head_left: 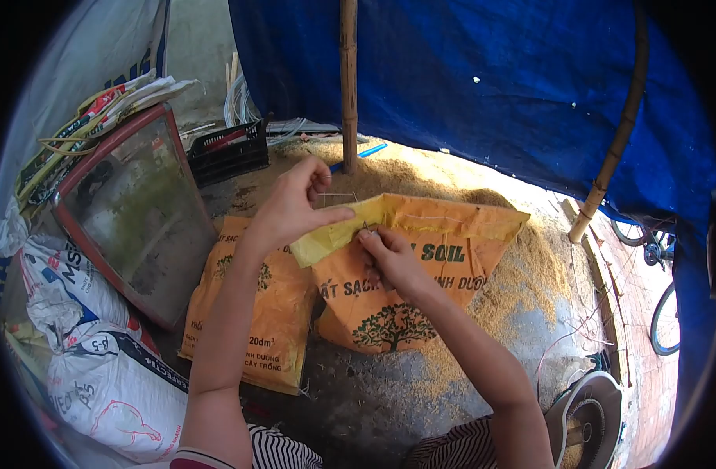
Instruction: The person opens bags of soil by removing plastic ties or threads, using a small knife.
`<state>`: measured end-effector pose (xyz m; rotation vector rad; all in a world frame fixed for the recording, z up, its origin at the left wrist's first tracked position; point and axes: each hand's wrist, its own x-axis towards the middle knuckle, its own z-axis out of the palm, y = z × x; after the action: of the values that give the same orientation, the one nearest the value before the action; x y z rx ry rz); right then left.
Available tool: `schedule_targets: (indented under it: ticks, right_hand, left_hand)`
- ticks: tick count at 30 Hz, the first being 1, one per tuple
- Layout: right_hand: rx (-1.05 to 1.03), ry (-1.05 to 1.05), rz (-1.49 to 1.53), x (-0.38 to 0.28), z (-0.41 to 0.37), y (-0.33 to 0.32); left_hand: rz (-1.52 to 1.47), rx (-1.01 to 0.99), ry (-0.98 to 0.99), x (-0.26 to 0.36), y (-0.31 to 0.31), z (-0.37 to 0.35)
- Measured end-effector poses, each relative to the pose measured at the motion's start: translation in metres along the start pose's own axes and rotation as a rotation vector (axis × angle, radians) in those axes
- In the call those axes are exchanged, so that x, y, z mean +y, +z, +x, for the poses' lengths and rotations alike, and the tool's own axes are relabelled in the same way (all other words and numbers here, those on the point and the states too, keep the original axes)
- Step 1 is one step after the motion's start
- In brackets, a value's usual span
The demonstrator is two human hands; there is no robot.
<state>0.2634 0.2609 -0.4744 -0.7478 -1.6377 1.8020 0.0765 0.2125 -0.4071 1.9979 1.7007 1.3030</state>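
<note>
An orange sack (405, 289) printed with a tree and black lettering stands tilted in front of me, its top folded over into a yellow band (350, 230). My left hand (295, 207) is at the left end of this band, thumb stretched along it and the other fingers curled. A thin thread (338, 194) runs from those fingers toward the sack's top edge. Against the front of the sack, my right hand (389, 258) pinches at the band's lower edge. A tiny shiny spot shows at its fingertips, too small to name.
Another orange sack (272, 344) lies left of the first. Grain-like husks (522, 273) are heaped behind and to the right. White sacks (116, 383) and a red-framed panel (131, 211) stand left, a black crate (229, 152) farther back. Bamboo poles (349, 86) and a bucket (585, 422) are nearby.
</note>
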Motion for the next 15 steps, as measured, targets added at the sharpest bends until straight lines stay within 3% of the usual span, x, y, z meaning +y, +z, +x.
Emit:
schedule_targets:
  ticks: [1, 3, 7, 13, 15]
  right_hand:
    - [0.014, 0.023, -0.028, -0.004, -0.001, 0.0]
    - [0.03, 0.053, -0.058, -0.01, -0.004, 0.0]
    - [0.039, 0.103, 0.022, -0.02, -0.01, 0.007]
    - [-0.056, 0.31, 0.475, -0.03, -0.011, 0.002]
    - [-0.201, 0.341, 0.681, -0.021, -0.005, -0.006]
  left_hand:
    - [-0.006, -0.006, -0.01, 0.001, 0.006, -0.002]
    - [0.18, 0.094, 0.225, 0.0, 0.016, -0.002]
    - [0.106, 0.031, 0.162, -0.002, 0.024, -0.003]
    - [0.151, -0.013, 0.196, -0.004, 0.027, -0.003]
    - [0.187, 0.041, 0.181, -0.004, 0.03, -0.003]
